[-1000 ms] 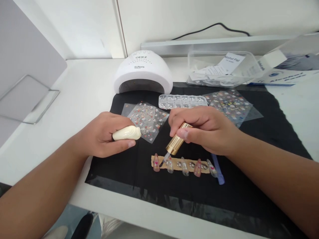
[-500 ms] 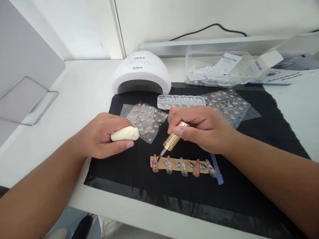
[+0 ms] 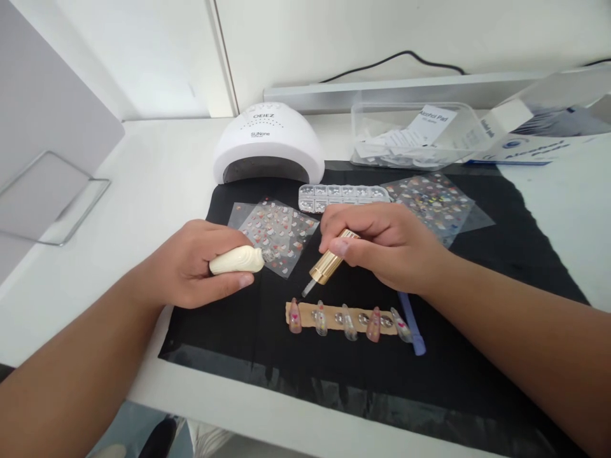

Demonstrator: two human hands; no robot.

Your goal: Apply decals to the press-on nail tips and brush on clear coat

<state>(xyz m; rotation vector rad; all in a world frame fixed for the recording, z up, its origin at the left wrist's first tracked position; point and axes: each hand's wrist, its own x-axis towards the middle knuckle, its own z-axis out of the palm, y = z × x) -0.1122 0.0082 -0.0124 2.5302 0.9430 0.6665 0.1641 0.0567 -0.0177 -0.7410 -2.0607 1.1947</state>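
1. Right hand [image 3: 377, 245] grips cap [image 3: 327, 266]; brush [image 3: 308, 289] has moved from leftmost nail [image 3: 294, 319]'s right edge to near its far end; stroke apparently paused.
2. Left hand [image 3: 191, 264] grips bottle [image 3: 235, 260].
3. Nails [image 3: 350, 323] on strip [image 3: 307, 313], mat [image 3: 267, 353]'s near side.

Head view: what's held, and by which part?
Left hand: glossy cream curved bottle, by its body. Right hand: ribbed gold cylindrical brush cap, by its upper end.
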